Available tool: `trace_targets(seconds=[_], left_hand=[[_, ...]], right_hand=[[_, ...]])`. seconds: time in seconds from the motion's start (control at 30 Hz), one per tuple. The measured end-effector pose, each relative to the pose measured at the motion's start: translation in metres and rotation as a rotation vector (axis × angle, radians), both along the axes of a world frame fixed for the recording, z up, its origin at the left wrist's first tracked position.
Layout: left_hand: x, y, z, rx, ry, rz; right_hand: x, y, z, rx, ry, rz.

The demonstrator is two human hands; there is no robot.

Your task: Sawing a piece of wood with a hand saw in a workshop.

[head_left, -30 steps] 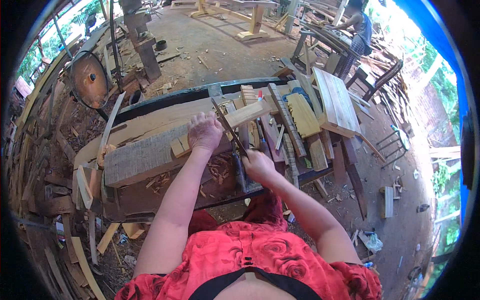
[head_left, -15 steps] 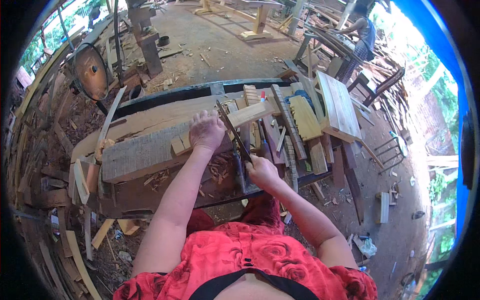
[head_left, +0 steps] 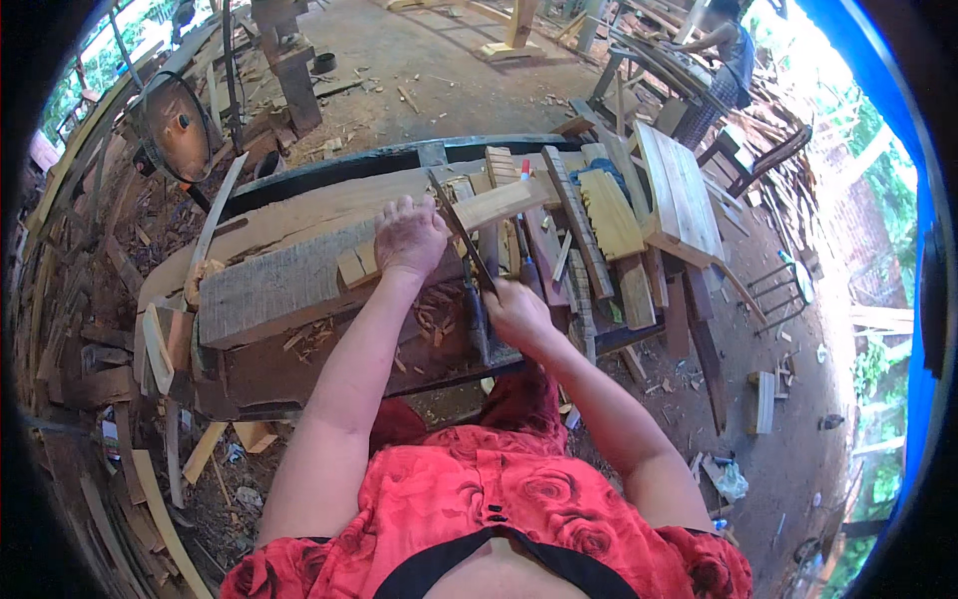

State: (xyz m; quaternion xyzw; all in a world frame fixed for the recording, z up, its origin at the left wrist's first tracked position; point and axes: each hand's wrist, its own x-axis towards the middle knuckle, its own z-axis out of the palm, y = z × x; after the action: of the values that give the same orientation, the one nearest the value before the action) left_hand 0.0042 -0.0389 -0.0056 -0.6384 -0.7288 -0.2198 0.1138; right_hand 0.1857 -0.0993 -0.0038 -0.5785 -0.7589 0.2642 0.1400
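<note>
Left hand (head_left: 411, 240) holds the strip (head_left: 499, 206) against the block (head_left: 267, 301), seemingly to steady it. Right hand (head_left: 521, 317) grips the saw (head_left: 463, 231).

Beam (head_left: 289, 297) lay along the left part of the workbench (head_left: 289, 377). Left hand (head_left: 411, 238) was just left of the saw (head_left: 464, 238); right hand (head_left: 519, 317) was at the saw's near end. Wooden bar (head_left: 501, 203) extended right from the saw. Farther right lay a board (head_left: 611, 213), then a panel (head_left: 684, 190). Stool (head_left: 801, 283) stood on the floor (head_left: 798, 399), right of the bench; co-worker (head_left: 731, 60) stood behind, far right.
</note>
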Motion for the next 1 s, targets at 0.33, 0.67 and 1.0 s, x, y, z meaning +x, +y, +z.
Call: trace_targets(seconds=[0.33,0.67,1.0], left_hand=[[0.0,0.002,0.001,-0.019,-0.031,0.001],[0.003,0.007,-0.001,-0.048,-0.018,-0.012],[0.003,0.006,0.004,-0.02,-0.04,-0.04]], right_hand=[[-0.007,0.01,0.004,-0.028,-0.047,-0.002],[-0.038,0.069,0.009,-0.11,-0.029,-0.028],[-0.031,0.051,0.004,0.047,0.0,-0.026]])
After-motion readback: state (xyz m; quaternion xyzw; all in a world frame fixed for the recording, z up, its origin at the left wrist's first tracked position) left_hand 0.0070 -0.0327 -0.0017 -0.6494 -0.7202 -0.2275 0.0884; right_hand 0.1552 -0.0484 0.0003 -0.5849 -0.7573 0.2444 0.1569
